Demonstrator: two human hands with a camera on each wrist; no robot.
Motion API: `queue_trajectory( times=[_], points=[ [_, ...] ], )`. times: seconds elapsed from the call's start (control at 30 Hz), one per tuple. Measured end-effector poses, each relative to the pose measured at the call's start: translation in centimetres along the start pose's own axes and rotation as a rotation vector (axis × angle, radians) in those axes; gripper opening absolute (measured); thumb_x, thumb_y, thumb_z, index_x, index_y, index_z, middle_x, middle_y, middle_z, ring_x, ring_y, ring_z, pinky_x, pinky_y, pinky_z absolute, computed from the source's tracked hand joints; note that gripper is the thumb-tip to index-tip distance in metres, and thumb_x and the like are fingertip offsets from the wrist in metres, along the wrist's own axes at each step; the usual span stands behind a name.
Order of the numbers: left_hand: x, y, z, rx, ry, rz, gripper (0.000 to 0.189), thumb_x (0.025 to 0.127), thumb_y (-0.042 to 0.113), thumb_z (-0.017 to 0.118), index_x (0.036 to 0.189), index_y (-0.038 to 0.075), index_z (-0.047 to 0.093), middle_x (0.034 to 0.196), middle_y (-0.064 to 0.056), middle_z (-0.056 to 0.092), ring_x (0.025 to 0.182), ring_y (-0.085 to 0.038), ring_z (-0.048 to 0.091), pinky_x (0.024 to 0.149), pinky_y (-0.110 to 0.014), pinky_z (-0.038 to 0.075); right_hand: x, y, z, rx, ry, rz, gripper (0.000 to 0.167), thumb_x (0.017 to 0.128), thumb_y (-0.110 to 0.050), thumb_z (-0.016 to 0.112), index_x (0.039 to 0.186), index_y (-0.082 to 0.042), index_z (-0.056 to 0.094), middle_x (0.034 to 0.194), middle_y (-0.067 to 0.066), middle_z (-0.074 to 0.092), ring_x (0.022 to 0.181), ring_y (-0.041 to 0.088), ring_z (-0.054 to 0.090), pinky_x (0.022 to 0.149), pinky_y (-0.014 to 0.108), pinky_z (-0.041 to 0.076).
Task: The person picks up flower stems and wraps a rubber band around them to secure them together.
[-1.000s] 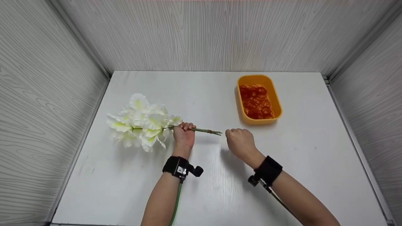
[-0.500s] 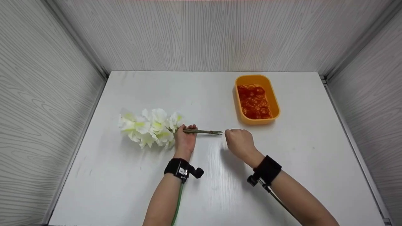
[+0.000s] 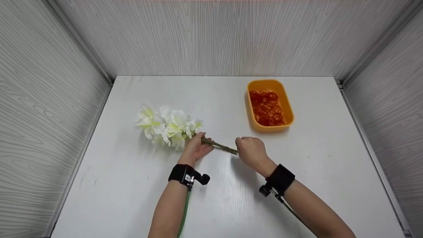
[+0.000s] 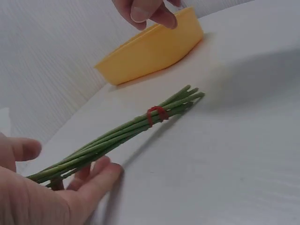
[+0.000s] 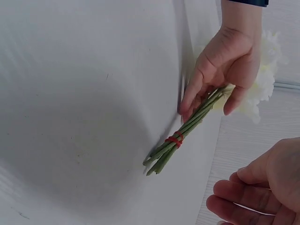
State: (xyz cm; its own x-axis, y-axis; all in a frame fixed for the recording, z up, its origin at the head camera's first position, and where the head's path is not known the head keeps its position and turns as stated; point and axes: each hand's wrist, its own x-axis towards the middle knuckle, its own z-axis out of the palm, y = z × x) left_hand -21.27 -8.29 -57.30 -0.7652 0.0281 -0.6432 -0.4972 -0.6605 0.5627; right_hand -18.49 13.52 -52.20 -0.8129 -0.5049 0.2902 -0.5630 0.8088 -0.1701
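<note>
A bunch of white flowers [image 3: 173, 124] with yellow-green centres lies at middle left in the head view, its green stems [image 4: 131, 129] pointing right. Near the stem ends, a red rubber band [image 5: 174, 139] is wound around them. My left hand [image 3: 197, 147] supports the stems on its extended fingers; in the left wrist view the thumb stands apart from them. My right hand [image 3: 252, 151] is just right of the stem ends, fingers loosely curled, with nothing seen in them. In the head view its knuckles hide the fingertips.
Behind my right hand stands an orange-yellow plastic box [image 3: 290, 107] holding many red rubber bands [image 3: 268, 109]. The white table [image 3: 205, 205] is bounded by pale wood-grain panels [image 3: 211, 39] at the back and both sides. Each wrist wears a black strap with a camera.
My left hand has loosened from its grip and turned, with its fingers opening. The flowers have shifted right and the stem ends have swung toward me. My right hand has stayed nearly still.
</note>
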Motion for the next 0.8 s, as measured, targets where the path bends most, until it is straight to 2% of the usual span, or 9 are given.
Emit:
queue_trajectory(
  times=[0.07,0.17,0.3,0.4,0.47,0.53,0.6,0.7,0.8],
  points=[
    [-0.3,0.0,0.1,0.132,0.01,0.011,0.034,0.1,0.011,0.051,0.126,-0.006,0.038,0.114,-0.026,0.052,0.115,-0.041,0.057,0.096,-0.044,0.047,0.0,0.1,0.0,-0.007,0.003,0.0,0.019,0.084,0.003,0.063,0.069,-0.009,0.058,0.058,0.004,0.054,0.05,0.027,0.056,0.044,0.042,0.043],
    [-0.6,-0.1,0.1,0.266,0.031,0.053,0.03,0.1,0.007,0.052,0.122,-0.008,0.04,0.1,-0.023,0.055,0.095,-0.035,0.066,0.089,-0.04,0.051,0.0,0.1,-0.1,-0.01,0.007,-0.002,0.021,0.084,0.003,0.063,0.068,-0.008,0.056,0.057,0.004,0.052,0.049,0.027,0.055,0.044,0.042,0.043],
    [-0.6,-0.3,-0.1,0.331,0.072,0.169,0.017,0.099,0.006,0.057,0.106,-0.007,0.049,0.083,-0.017,0.055,0.072,-0.027,0.068,0.081,-0.04,0.055,-0.1,0.1,-0.1,-0.014,0.009,-0.012,0.025,0.087,0.002,0.062,0.067,-0.009,0.054,0.056,0.004,0.05,0.048,0.026,0.054,0.043,0.04,0.042],
    [-0.5,-0.3,-0.3,0.369,0.113,0.267,0.016,0.096,0.008,0.062,0.097,-0.005,0.054,0.081,-0.019,0.058,0.069,-0.029,0.069,0.077,-0.04,0.056,-0.1,0.2,0.0,-0.011,0.013,-0.007,0.024,0.088,0.002,0.062,0.068,-0.01,0.056,0.056,0.004,0.051,0.049,0.025,0.054,0.044,0.04,0.042],
    [-0.6,-0.3,-0.6,0.421,0.14,0.306,0.021,0.095,0.012,0.065,0.096,-0.007,0.056,0.082,-0.022,0.061,0.069,-0.031,0.07,0.074,-0.039,0.057,-0.1,0.2,0.0,-0.005,0.008,0.006,0.024,0.087,0.002,0.062,0.068,-0.01,0.056,0.057,0.004,0.051,0.049,0.026,0.054,0.044,0.04,0.043],
    [-0.6,-0.3,-0.8,0.508,0.162,0.32,0.028,0.095,0.019,0.066,0.095,-0.008,0.058,0.082,-0.023,0.064,0.066,-0.03,0.071,0.068,-0.037,0.057,0.0,0.4,0.0,-0.004,-0.001,0.025,0.023,0.087,0.002,0.061,0.068,-0.01,0.056,0.057,0.004,0.051,0.049,0.027,0.055,0.044,0.041,0.043],
    [-0.8,-0.4,-0.9,0.597,0.164,0.306,0.036,0.096,0.026,0.065,0.093,-0.01,0.059,0.078,-0.023,0.066,0.06,-0.029,0.07,0.061,-0.035,0.057,0.1,0.6,-0.1,-0.003,-0.012,0.05,0.023,0.086,0.002,0.06,0.067,-0.01,0.056,0.057,0.004,0.051,0.05,0.027,0.055,0.044,0.041,0.043],
    [-1.1,-0.8,-0.7,0.807,0.139,0.291,0.044,0.097,0.032,0.063,0.085,-0.01,0.063,0.069,-0.02,0.067,0.051,-0.022,0.065,0.052,-0.032,0.055,0.1,1.0,-0.2,-0.005,-0.004,0.091,0.021,0.086,0.0,0.061,0.068,-0.01,0.057,0.06,0.005,0.052,0.053,0.029,0.056,0.046,0.042,0.044],
    [-1.9,-1.2,-0.1,1.15,0.113,0.352,0.043,0.097,0.038,0.059,0.08,-0.001,0.068,0.067,-0.011,0.067,0.051,-0.015,0.058,0.049,-0.028,0.049,0.0,1.6,-0.2,-0.006,0.033,0.13,0.01,0.088,-0.005,0.064,0.078,-0.007,0.065,0.072,0.007,0.06,0.061,0.031,0.06,0.051,0.045,0.048]
  ],
)
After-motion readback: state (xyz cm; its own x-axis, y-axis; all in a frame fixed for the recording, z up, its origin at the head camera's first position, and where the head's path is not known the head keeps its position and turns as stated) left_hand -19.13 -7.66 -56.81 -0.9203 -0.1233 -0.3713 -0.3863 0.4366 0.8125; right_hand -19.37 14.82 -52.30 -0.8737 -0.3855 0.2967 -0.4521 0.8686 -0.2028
